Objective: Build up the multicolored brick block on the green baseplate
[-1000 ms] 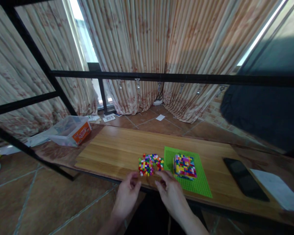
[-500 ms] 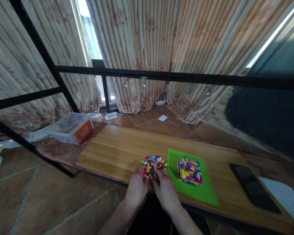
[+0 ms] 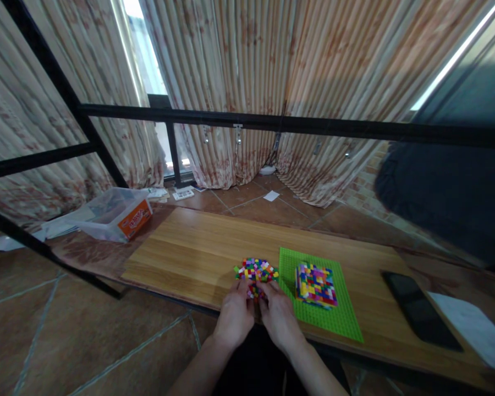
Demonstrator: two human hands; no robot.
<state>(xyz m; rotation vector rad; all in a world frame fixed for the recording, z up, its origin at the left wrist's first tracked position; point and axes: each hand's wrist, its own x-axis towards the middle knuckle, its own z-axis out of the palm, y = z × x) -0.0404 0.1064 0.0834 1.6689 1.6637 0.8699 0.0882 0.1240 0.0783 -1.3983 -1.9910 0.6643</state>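
Note:
A small pile of multicoloured toy bricks (image 3: 256, 270) lies on the wooden tabletop (image 3: 190, 253), left of a green baseplate (image 3: 338, 319). On that baseplate stands a multicoloured brick block (image 3: 315, 284). My left hand (image 3: 234, 317) and my right hand (image 3: 277, 316) are side by side at the near edge of the pile. Both have their fingers curled onto a small clump of bricks (image 3: 253, 291) between them. The fingertips are partly hidden by the backs of the hands.
A black phone (image 3: 418, 317) and a white sheet (image 3: 472, 329) lie at the table's right end. A clear plastic box with an orange label (image 3: 117, 213) sits at the far left. A black metal frame (image 3: 272, 124) crosses above. Curtains hang behind.
Both hands came forward from the table's near edge to the brick pile and closed together on a clump of bricks. The view has shifted slightly.

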